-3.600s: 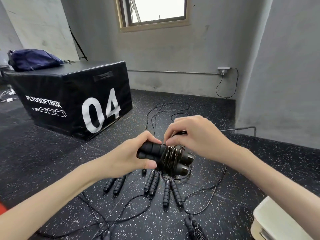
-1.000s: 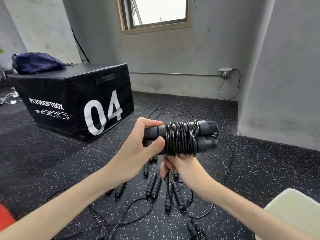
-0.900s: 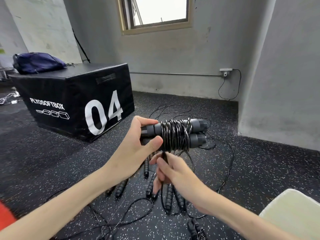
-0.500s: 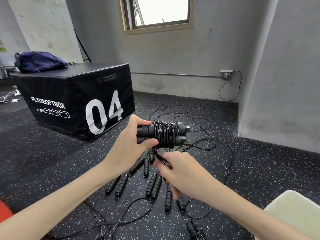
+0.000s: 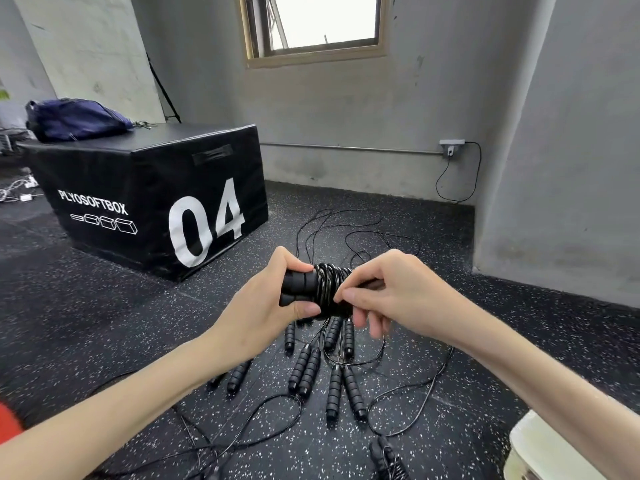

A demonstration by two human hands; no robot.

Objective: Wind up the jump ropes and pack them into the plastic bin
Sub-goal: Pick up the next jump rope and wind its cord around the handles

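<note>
Your left hand (image 5: 266, 306) is gripping the paired black foam handles of the black wound jump rope (image 5: 313, 289), held above the floor | your right hand (image 5: 391, 292) is pinching its coils | cream plastic bin (image 5: 540, 448) is sitting at lower-right edge, well apart | loose black ropes (image 5: 332, 379) are lying below on speckled black floor (image 5: 86, 306).

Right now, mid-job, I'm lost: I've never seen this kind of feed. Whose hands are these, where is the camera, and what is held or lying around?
There is no machine. A person wears one wide-angle camera on the head, looking down at their bare hands. The left hand grips two black handles held side by side, with cord coiled around them. The right hand pinches the cord at the coil. Below, on the speckled floor, lie more jump ropes, unwound. A pale plastic bin shows at lower right, and a black box marked 04 stands on the left.
</note>
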